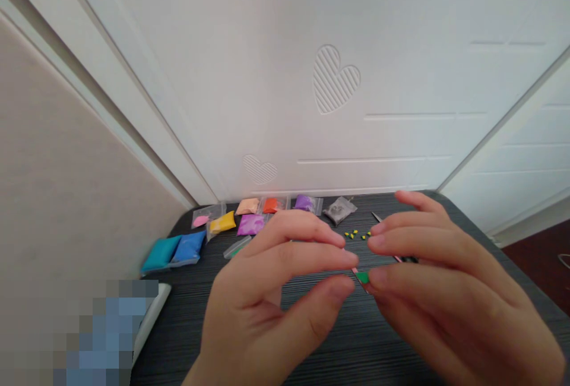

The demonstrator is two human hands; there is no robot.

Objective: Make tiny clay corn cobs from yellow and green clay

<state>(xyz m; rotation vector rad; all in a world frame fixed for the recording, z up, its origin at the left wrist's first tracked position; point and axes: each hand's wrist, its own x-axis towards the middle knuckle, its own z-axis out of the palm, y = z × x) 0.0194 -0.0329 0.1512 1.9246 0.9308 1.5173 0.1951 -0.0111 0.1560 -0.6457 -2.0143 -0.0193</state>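
Observation:
A small piece of green modelling clay is pinched between the thumb and index finger of my right hand, its other fingers spread above. Facing it from the left, my left hand has curved fingers and a gap between thumb and index fingertip, with nothing visible between them. Its fingertips are close to the clay, apparently not touching it. Beyond the hands lie several tiny yellow-and-green bits. Behind the clay, a thin pink-and-dark tool is mostly hidden.
Bags of coloured clay line the back of the dark table, including yellow, orange and grey. Teal and blue packs lie at left. A pointed metal blade lies behind my right hand. A white panelled surface rises behind.

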